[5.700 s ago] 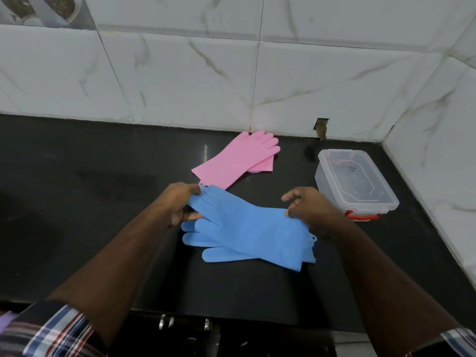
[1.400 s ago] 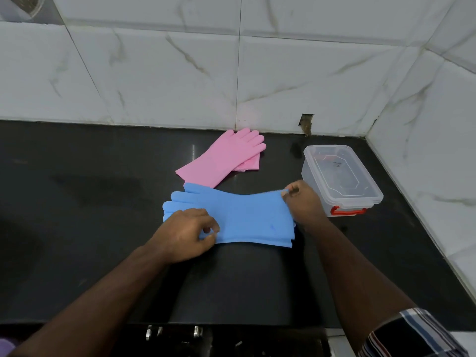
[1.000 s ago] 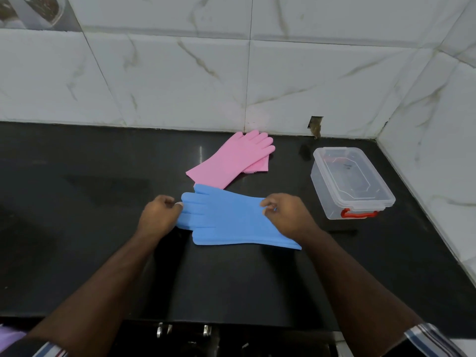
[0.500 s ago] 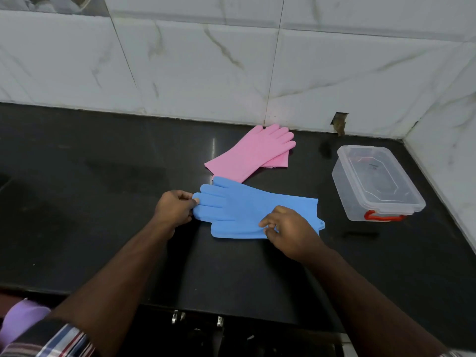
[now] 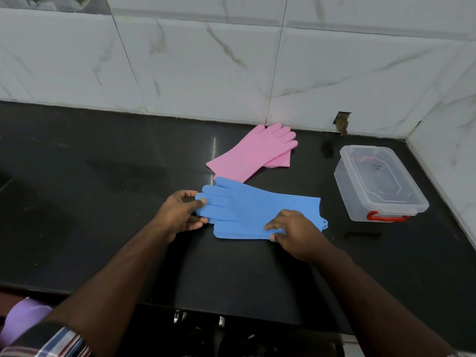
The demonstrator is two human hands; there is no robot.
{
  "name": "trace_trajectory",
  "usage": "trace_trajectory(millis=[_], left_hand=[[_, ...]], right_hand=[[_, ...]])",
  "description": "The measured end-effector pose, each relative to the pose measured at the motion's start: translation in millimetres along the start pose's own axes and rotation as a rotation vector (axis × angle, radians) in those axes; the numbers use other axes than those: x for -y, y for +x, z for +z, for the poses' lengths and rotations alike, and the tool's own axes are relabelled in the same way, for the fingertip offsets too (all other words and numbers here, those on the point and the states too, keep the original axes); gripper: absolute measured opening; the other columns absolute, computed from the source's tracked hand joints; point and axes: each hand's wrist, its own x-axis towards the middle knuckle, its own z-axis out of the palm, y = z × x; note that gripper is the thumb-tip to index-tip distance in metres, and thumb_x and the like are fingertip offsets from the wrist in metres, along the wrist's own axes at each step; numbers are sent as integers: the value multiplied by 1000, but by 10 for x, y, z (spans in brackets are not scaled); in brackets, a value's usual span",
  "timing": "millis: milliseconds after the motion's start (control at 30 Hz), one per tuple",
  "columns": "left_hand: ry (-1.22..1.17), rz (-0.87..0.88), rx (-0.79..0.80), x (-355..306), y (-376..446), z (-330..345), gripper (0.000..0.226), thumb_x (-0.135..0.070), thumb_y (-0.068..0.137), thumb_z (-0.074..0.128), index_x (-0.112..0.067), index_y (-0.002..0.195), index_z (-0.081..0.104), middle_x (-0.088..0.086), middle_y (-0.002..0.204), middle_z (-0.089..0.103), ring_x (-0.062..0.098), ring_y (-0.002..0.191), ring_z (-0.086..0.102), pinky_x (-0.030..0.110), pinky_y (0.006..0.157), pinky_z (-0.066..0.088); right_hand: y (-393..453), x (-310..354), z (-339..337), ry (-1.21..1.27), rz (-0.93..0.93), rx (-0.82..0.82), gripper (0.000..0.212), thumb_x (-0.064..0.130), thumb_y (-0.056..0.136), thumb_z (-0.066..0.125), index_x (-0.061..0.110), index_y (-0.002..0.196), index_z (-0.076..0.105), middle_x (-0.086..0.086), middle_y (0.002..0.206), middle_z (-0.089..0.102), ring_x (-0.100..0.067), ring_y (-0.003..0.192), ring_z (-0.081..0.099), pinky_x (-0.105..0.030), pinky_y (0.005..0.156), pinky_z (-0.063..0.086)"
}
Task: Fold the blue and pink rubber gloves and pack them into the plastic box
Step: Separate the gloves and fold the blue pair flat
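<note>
The blue gloves (image 5: 253,208) lie stacked flat on the black counter (image 5: 103,202), fingers pointing left, cuffs to the right. My left hand (image 5: 180,215) pinches the fingertips of the blue gloves between thumb and fingers. My right hand (image 5: 293,231) rests on the near cuff part, with its fingers on top and its thumb at the near edge. The pink gloves (image 5: 255,152) lie stacked behind them, fingers toward the wall. The clear plastic box (image 5: 378,182) with a red latch stands to the right, its lid on.
White marble-tile walls (image 5: 206,60) close the counter at the back and right, forming a corner behind the box. The counter's front edge runs just below my forearms, with metal handles (image 5: 180,316) under it.
Since half a second ago both hands have kept their places on the blue gloves; the view has shifted a little. Earlier the gloves were laid one on the other and straightened.
</note>
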Motion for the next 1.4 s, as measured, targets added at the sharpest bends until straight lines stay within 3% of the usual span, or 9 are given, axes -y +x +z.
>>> trace_trajectory(millis=[133, 500, 633, 800, 900, 967, 1067, 1267, 1400], left_hand=[[-14, 2, 12, 18, 11, -6, 31, -24, 94, 70, -11, 120, 60, 19, 103, 75, 31, 80, 76, 30, 61, 62], [-23, -20, -43, 61, 66, 18, 28, -13, 93, 71, -8, 118, 61, 19, 102, 76, 31, 81, 77, 30, 61, 61], [-7, -29, -56, 49, 63, 27, 25, -16, 94, 69, -11, 117, 61, 18, 102, 76, 31, 81, 77, 28, 58, 60], [314, 80, -167, -33, 108, 36, 15, -29, 93, 67, -19, 104, 67, 4, 88, 74, 16, 59, 64, 21, 45, 44], [393, 149, -241, -82, 210, -6, 13, -32, 88, 69, -21, 93, 72, -1, 84, 71, 15, 63, 59, 25, 58, 47], [402, 175, -262, -124, 276, -8, 12, -32, 86, 68, -23, 91, 73, -4, 89, 73, 19, 81, 67, 34, 76, 56], [455, 226, -247, -202, 352, 58, 12, -24, 91, 64, -20, 94, 74, -4, 101, 74, 18, 100, 68, 37, 94, 53], [464, 189, -195, -315, 548, 160, 20, -17, 96, 57, -13, 100, 76, 6, 109, 74, 22, 103, 67, 38, 97, 51], [478, 114, -190, -380, 663, 176, 19, -16, 86, 60, -9, 86, 78, 14, 97, 76, 22, 84, 66, 42, 89, 56]], right_hand=[[-7, -65, -51, -31, -17, 32, 29, 16, 97, 55, 24, 123, 68, 2, 121, 61, -14, 113, 54, -24, 96, 40], [-160, -75, -14, -39, -112, -39, 34, 13, 99, 47, 22, 126, 66, 1, 116, 59, -14, 108, 53, -20, 91, 38], [-180, -63, 0, -7, -79, -3, 30, 27, 96, 54, 26, 123, 68, 6, 111, 60, -10, 106, 55, -25, 91, 44], [27, 21, -96, 144, 7, -156, 23, 30, 93, 60, 21, 109, 74, 4, 104, 69, -11, 96, 62, -31, 90, 49], [302, 89, -187, 178, 35, -229, 22, 22, 91, 60, 18, 107, 74, 3, 105, 72, -14, 98, 66, -32, 91, 51], [487, 166, -243, 197, 49, -222, 25, 20, 92, 59, 16, 112, 72, 1, 109, 72, -15, 100, 66, -32, 92, 51], [757, 297, -282, 212, 66, -207, 26, 18, 91, 59, 13, 114, 71, -2, 110, 73, -18, 101, 66, -34, 93, 51], [1134, 460, -233, 235, 103, -123, 40, 26, 94, 61, 15, 132, 60, -3, 130, 65, -21, 117, 60, -36, 104, 46], [1259, 516, -176, 263, 121, -92, 39, 26, 95, 60, 14, 133, 59, -4, 128, 66, -19, 114, 61, -36, 103, 47]])
